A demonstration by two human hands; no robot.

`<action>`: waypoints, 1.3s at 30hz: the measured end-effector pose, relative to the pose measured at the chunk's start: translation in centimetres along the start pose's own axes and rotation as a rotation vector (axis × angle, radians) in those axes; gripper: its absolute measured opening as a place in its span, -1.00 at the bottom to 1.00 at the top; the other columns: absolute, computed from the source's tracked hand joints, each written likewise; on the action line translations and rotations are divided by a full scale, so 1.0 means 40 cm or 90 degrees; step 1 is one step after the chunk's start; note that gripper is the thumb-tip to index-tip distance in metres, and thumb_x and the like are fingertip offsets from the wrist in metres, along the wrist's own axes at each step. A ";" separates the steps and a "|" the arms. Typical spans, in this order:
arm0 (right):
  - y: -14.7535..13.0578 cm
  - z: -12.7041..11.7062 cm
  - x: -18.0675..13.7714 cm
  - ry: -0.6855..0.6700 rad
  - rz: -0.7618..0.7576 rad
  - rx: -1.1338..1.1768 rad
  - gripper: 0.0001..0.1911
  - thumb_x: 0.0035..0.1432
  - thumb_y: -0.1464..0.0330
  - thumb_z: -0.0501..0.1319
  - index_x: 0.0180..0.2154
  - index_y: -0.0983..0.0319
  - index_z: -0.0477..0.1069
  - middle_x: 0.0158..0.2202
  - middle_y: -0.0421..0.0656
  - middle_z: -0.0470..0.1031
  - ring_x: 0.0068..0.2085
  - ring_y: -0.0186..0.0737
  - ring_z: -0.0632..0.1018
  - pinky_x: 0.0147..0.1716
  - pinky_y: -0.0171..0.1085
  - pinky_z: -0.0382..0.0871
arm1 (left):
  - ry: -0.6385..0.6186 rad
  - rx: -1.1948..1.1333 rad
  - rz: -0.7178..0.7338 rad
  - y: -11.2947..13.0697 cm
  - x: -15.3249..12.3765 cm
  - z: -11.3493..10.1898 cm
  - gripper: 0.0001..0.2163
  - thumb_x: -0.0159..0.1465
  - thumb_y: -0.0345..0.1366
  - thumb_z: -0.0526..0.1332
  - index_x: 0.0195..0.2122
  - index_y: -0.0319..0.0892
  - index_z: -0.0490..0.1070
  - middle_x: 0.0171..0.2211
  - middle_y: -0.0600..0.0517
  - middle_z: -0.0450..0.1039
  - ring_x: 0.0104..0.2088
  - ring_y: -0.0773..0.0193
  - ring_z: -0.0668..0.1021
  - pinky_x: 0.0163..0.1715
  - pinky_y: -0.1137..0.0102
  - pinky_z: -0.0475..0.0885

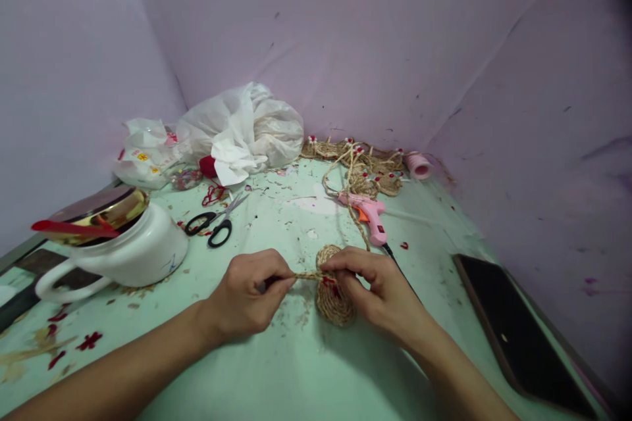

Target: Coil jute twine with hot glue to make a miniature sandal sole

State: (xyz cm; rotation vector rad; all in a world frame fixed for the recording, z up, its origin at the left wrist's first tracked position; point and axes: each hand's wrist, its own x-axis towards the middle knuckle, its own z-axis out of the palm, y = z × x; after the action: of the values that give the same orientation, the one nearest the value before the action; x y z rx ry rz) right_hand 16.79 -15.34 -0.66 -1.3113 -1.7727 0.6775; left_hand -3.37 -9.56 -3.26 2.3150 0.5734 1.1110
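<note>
A pale green table (247, 375), scattered with scraps (89, 341), is bordered by lilac walls (345, 33). At its near middle, a coiled rope piece (336, 311) is pinched by the right hand (372, 283); a rope strand (307, 275) is clamped in the fingertips of the left hand (254, 288). Print on the far-left plastic bag (138, 174) is too small to be read.

The coiled piece (334, 309) is tan, glue gun (374, 212) pink, table (222, 375) green.
</note>
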 end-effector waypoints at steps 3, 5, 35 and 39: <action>-0.013 -0.003 -0.001 -0.018 0.013 -0.002 -0.80 0.10 0.44 0.11 -0.34 0.25 0.52 -0.40 -0.13 0.53 -0.37 -0.25 0.52 -0.37 -0.27 0.37 | 0.008 0.010 0.007 0.001 -0.002 0.002 -0.89 0.16 -0.50 0.14 -0.48 -0.25 0.40 -0.58 0.02 0.42 -0.56 0.39 0.45 -0.54 0.51 0.35; -0.015 0.000 -0.002 -0.018 0.015 -0.022 -0.87 0.05 0.36 0.24 -0.33 0.27 0.51 -0.41 -0.12 0.52 -0.39 -0.24 0.51 -0.38 -0.27 0.36 | 0.014 0.010 0.008 0.001 -0.004 0.003 -0.89 0.16 -0.50 0.14 -0.48 -0.25 0.39 -0.58 0.02 0.42 -0.56 0.39 0.45 -0.54 0.51 0.35; 0.037 0.044 -0.011 0.111 -0.235 -0.273 -0.88 0.04 0.53 0.21 -0.37 0.32 0.52 -0.44 -0.05 0.56 -0.44 -0.17 0.52 -0.46 -0.23 0.38 | -0.044 0.005 -0.177 -0.002 -0.003 0.001 -0.94 0.12 -0.41 0.19 -0.38 -0.25 0.42 -0.55 0.08 0.40 -0.56 0.42 0.41 -0.56 0.54 0.30; 0.039 0.044 -0.012 0.100 -0.226 -0.292 -0.87 0.02 0.53 0.20 -0.37 0.30 0.52 -0.46 -0.08 0.56 -0.45 -0.19 0.52 -0.46 -0.25 0.35 | -0.079 -0.013 -0.206 -0.006 0.000 0.001 -0.85 0.11 -0.39 0.21 -0.29 -0.26 0.46 -0.50 0.06 0.44 -0.54 0.40 0.41 -0.55 0.52 0.32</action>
State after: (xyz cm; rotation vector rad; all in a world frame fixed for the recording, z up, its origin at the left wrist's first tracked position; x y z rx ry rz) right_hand 16.16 -15.23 -2.97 -1.2452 -2.0286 -0.0347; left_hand -3.36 -9.38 -3.41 2.1573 0.8477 0.8129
